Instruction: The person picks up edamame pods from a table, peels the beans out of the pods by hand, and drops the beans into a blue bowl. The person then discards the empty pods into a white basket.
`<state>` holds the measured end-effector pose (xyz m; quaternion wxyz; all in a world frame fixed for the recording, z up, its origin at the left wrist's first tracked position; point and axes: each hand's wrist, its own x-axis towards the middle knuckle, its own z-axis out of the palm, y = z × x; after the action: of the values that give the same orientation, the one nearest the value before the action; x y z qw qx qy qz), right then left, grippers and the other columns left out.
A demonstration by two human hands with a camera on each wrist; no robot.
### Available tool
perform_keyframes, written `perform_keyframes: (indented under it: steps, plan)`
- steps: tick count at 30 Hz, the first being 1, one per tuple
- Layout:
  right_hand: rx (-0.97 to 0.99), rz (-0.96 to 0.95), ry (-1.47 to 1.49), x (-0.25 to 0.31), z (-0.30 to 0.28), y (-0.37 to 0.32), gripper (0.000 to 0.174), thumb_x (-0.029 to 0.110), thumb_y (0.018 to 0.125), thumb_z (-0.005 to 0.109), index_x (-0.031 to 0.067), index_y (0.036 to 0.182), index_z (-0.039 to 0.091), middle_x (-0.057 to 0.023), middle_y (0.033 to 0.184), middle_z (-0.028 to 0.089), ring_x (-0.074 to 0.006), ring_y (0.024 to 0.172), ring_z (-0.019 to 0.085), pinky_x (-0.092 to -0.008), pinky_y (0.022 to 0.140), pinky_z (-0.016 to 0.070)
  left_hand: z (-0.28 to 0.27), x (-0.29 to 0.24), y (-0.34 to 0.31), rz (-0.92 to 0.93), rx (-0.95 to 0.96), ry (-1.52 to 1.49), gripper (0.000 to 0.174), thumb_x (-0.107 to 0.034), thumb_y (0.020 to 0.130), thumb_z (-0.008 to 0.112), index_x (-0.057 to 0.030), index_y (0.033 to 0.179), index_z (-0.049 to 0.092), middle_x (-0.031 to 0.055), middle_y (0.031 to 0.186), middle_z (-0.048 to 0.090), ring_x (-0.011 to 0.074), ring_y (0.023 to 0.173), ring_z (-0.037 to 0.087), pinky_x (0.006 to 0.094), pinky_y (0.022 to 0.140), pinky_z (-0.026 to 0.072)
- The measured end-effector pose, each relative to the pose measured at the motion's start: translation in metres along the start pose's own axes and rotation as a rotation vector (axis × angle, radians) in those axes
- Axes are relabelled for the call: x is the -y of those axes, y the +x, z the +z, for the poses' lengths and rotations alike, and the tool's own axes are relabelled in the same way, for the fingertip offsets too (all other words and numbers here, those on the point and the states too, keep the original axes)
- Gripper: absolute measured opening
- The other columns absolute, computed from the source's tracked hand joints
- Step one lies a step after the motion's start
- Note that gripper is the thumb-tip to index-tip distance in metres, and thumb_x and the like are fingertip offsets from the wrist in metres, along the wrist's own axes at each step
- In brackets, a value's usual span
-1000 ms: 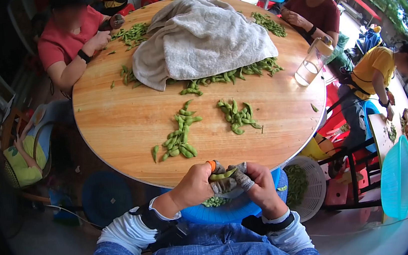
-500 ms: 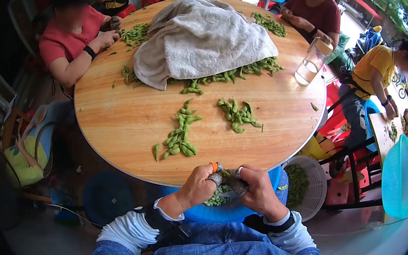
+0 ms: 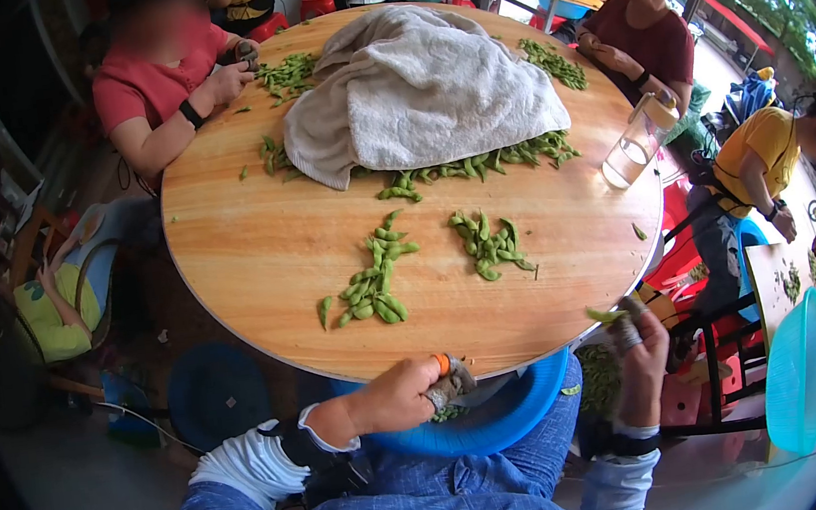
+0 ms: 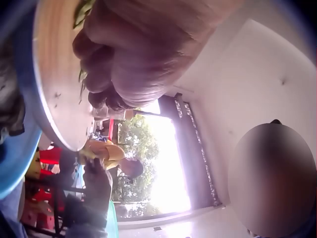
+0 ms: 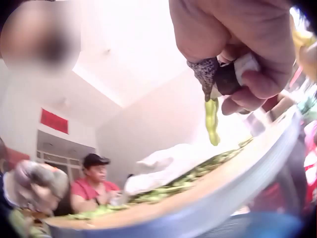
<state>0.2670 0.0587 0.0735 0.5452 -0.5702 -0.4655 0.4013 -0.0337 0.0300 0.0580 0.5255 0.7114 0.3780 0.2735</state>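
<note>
In the head view, the right hand (image 3: 645, 344) is at the lower right of the frame, its covered thumb and fingertips pinching one green pod (image 3: 604, 315) near an end, so the rest sticks out toward the left; in the right wrist view the same pod hangs below the fingers, right of centre. The left hand (image 3: 409, 393), lower centre, has its fingers curled in over the blue basin (image 3: 544, 391), where some green beans (image 3: 451, 412) show; no pod is visible in its grip, though its inner side is partly hidden. Two loose piles, the left pile (image 3: 371, 284) and the right pile (image 3: 489, 244), lie mid-frame on the wooden table (image 3: 257, 252), in front of the grey towel (image 3: 430, 91). Such a pod should be very light, pliant and slightly slick, with a skin that splits under firm pressure. A thumb-and-finger pinch near one end suits it; squeezing over a swelling would likely burst the seam.
</note>
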Motion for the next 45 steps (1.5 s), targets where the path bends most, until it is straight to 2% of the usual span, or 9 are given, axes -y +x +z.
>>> perform_keyframes:
  steps: [3, 6, 12, 18, 22, 30, 35, 38, 45]
  plan:
    - [-0.183, -0.091, -0.342, -0.037, -0.048, 0.012, 0.036, 0.006, 0.082, 0.053, -0.0035, 0.115, 0.042, -0.0038, 0.076, 0.056, -0.0068, 0.065, 0.05, -0.018, 0.058, 0.0397, -0.038, -0.021, 0.021, 0.007, -0.224, 0.479, 0.017, -0.009, 0.079, 0.053, 0.0003, 0.094, 0.055, 0.0126, 0.069, 0.059, 0.0238, 0.063, 0.059, 0.032, 0.058, 0.0457]
    - [-0.163, -0.001, -0.114, -0.042, -0.048, 0.002, 0.033, 0.005, 0.082, 0.053, -0.0033, 0.113, 0.043, -0.0038, 0.078, 0.055, -0.0072, 0.067, 0.05, -0.0184, 0.059, 0.0402, -0.071, -0.007, 0.055, -0.003, -0.417, 0.906, 0.023, -0.017, 0.077, 0.057, -0.0001, 0.091, 0.056, 0.0183, 0.066, 0.059, 0.034, 0.063, 0.058, 0.0405, 0.056, 0.0453]
    - [0.056, -0.034, 0.066, -0.018, 0.016, -0.02, 0.028, 0.003, 0.081, 0.054, -0.0026, 0.109, 0.05, -0.0029, 0.08, 0.056, -0.0074, 0.072, 0.052, -0.0202, 0.067, 0.0425, -0.099, 0.021, 0.096, -0.155, -0.252, 1.218, 0.023, -0.019, 0.076, 0.058, -0.0006, 0.091, 0.057, 0.0196, 0.066, 0.058, 0.0322, 0.064, 0.059, 0.0406, 0.057, 0.0452]
    - [0.545, 0.09, 0.211, 0.007, 0.083, -0.039, 0.046, 0.002, 0.08, 0.055, 0.0007, 0.123, 0.038, -0.0029, 0.08, 0.055, -0.0089, 0.074, 0.052, -0.0208, 0.068, 0.0423, -0.047, -0.009, 0.068, 0.059, -0.33, -0.292, 0.013, -0.006, 0.081, 0.056, -0.0011, 0.093, 0.058, 0.0036, 0.079, 0.061, 0.0103, 0.072, 0.057, 0.0237, 0.067, 0.0457]
    - [0.808, 0.118, 0.338, 0.009, 0.113, -0.04, 0.041, 0.004, 0.082, 0.054, 0.0011, 0.12, 0.041, -0.0043, 0.092, 0.055, -0.01, 0.082, 0.052, -0.0236, 0.074, 0.0429, -0.006, -0.016, 0.042, 0.196, -0.303, -0.319, 0.014, -0.004, 0.082, 0.055, -0.0001, 0.095, 0.057, -0.0006, 0.083, 0.059, 0.005, 0.076, 0.052, 0.021, 0.068, 0.0448]
    - [0.527, 0.08, 0.208, 0.008, 0.093, -0.035, 0.025, 0.003, 0.083, 0.053, -0.0028, 0.107, 0.052, -0.0017, 0.09, 0.057, -0.01, 0.083, 0.052, -0.0233, 0.075, 0.0433, 0.004, -0.017, 0.02, 0.2, -0.419, 0.025, 0.02, -0.003, 0.079, 0.056, -0.0008, 0.098, 0.057, 0.0064, 0.083, 0.063, 0.0109, 0.074, 0.058, 0.0248, 0.067, 0.0467]
    - [0.72, 0.138, 0.268, 0.008, 0.106, -0.046, 0.024, 0.007, 0.085, 0.052, -0.0017, 0.108, 0.05, -0.0012, 0.094, 0.055, -0.0095, 0.086, 0.05, -0.0239, 0.078, 0.0421, -0.001, 0.0, 0.003, 0.165, -0.741, -0.215, 0.015, -0.006, 0.084, 0.05, 0.0012, 0.096, 0.056, 0.0024, 0.081, 0.058, 0.0074, 0.067, 0.051, 0.0204, 0.061, 0.0431]
    - [0.926, -0.097, 0.086, -0.012, 0.139, -0.059, 0.021, 0.008, 0.085, 0.052, -0.0022, 0.103, 0.051, -0.0012, 0.089, 0.054, -0.0099, 0.084, 0.049, -0.0246, 0.077, 0.0414, 0.005, -0.015, -0.02, 0.264, -0.646, -0.284, 0.016, -0.004, 0.083, 0.051, 0.0008, 0.097, 0.056, 0.0033, 0.078, 0.059, 0.0065, 0.062, 0.051, 0.0191, 0.06, 0.0437]
    - [0.081, -0.173, 0.14, -0.032, 0.062, 0.008, 0.014, 0.008, 0.087, 0.047, 0.0016, 0.097, 0.054, 0.0015, 0.078, 0.052, -0.005, 0.068, 0.046, -0.018, 0.06, 0.0391, 0.033, 0.062, -0.041, 0.087, 0.132, 0.178, 0.021, -0.017, 0.08, 0.055, 0.0006, 0.09, 0.059, 0.0151, 0.077, 0.061, 0.024, 0.061, 0.058, 0.031, 0.055, 0.0449]
